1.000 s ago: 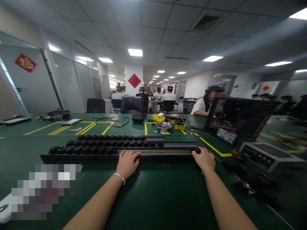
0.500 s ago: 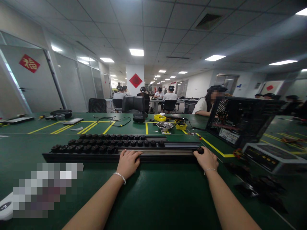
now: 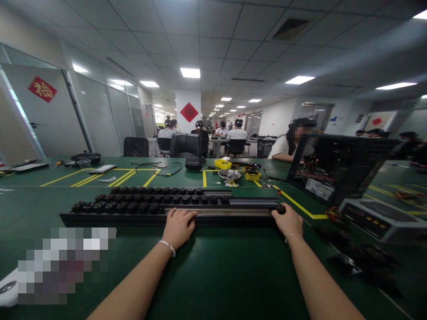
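Several long black rails (image 3: 133, 218) lie side by side on the green table, with rows of small round black parts (image 3: 122, 207) set in their channels toward the left. My left hand (image 3: 179, 227) grips the front rail near its middle, fingers bent over the edge. At that rail's right end, my right hand (image 3: 290, 221) pinches a small round black part (image 3: 280, 208) between thumb and fingers. The part is half hidden by the fingers. Between my hands the front channel shows bare metal.
An open computer case (image 3: 336, 164) stands at the right, with a power supply unit (image 3: 376, 220) before it. Beyond the rails sit a metal bowl (image 3: 229, 175) and yellow bins (image 3: 223, 164). A co-worker (image 3: 283, 144) sits behind the case. Dark parts (image 3: 363, 262) lie at right.
My right hand has shifted slightly right with the small black part at the rail's end. My left hand stays on the front rail.
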A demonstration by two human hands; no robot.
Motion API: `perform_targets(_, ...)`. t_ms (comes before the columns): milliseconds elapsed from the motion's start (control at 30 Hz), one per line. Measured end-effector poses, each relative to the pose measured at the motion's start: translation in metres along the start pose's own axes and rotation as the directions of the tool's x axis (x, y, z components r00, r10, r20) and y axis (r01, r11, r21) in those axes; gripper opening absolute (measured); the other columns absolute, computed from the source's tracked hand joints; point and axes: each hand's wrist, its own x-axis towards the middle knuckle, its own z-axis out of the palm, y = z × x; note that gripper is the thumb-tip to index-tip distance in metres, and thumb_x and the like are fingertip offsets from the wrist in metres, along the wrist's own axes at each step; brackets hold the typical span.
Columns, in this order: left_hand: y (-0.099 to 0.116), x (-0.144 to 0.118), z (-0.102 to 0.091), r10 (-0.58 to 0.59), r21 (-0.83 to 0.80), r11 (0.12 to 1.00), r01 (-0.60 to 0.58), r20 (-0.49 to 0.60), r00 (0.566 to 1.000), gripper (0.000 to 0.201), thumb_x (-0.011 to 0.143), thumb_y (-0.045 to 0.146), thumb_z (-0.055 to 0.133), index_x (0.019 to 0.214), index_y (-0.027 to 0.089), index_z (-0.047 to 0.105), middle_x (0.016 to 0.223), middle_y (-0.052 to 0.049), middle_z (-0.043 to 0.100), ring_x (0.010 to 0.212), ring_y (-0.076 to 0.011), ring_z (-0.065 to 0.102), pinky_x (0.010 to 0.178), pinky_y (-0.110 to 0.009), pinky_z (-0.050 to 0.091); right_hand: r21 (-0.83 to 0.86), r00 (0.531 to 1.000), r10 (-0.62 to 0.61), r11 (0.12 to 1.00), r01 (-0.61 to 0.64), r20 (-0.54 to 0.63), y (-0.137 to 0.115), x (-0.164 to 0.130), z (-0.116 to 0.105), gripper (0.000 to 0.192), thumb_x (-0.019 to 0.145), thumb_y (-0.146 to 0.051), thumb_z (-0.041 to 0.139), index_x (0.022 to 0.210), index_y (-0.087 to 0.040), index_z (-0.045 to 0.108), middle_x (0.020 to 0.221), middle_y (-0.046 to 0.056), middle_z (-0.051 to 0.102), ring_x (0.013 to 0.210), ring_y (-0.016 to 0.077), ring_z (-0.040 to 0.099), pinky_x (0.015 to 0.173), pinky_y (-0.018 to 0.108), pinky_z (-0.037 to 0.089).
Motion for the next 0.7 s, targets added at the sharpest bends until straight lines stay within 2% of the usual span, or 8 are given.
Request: perform_targets(700, -0.0004, 0.0001, -0.0002, 0.001, -0.005, 1.0, -0.001, -0.001, 1.0, 0.03, 0.081, 0.029, 0.043, 0.106, 0.035, 0.059, 0.097, 0.002, 0.066, 0.096, -0.0187, 0.054, 0.1, -0.044, 0.025, 0.031, 0.999, 0.047, 0.998, -0.047, 0.005, -0.0019, -0.0017, -0.0036, 0.055, 0.073, -0.044, 0.044, 0.121, -0.019, 0.051, 0.117, 0.01, 0.057, 0.107, 0.03, 0.049, 0.088, 0.041, 0.04)
